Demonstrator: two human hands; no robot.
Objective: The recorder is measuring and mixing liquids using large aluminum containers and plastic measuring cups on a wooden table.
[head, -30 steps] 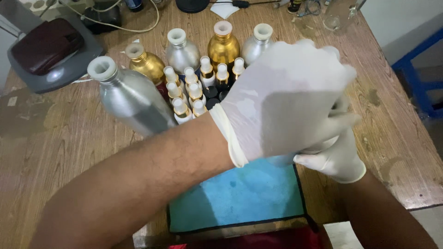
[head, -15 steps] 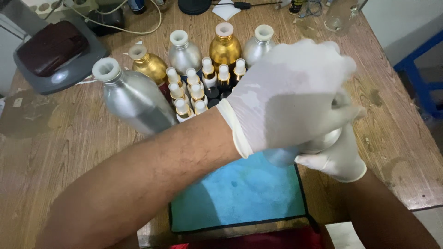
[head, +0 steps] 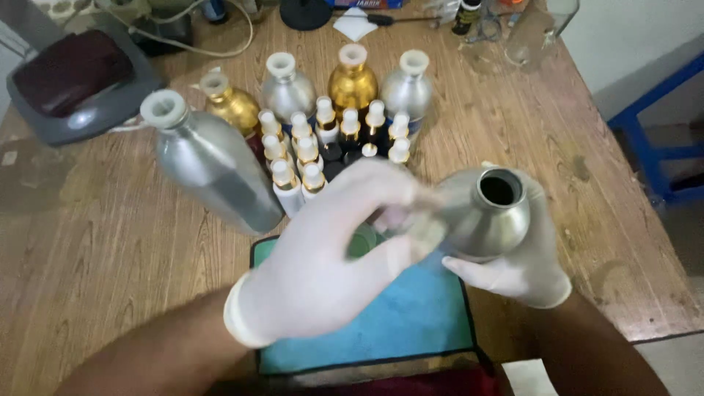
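My right hand (head: 532, 273), in a white glove, grips a round silver metal bottle (head: 485, 218) from below and tilts it, so its open dark mouth faces up. My left hand (head: 330, 264), also gloved and blurred by motion, sits just left of the bottle's neck. Its fingertips are pinched on a small pale cap (head: 419, 233) that I can barely make out. Both hands hover over a blue mat (head: 411, 326) at the near edge of the wooden table (head: 110, 257).
A tall silver bottle (head: 209, 172) stands on the left, with several small white-capped vials (head: 315, 139) and gold and silver round bottles (head: 352, 81) behind. A grey device (head: 73, 81) sits far left and a glass beaker (head: 532, 33) far right. A blue stool frame (head: 653, 139) stands beyond the table's right edge.
My left hand has come off the top of the silver bottle and moved down and left. The bottle's open mouth now shows.
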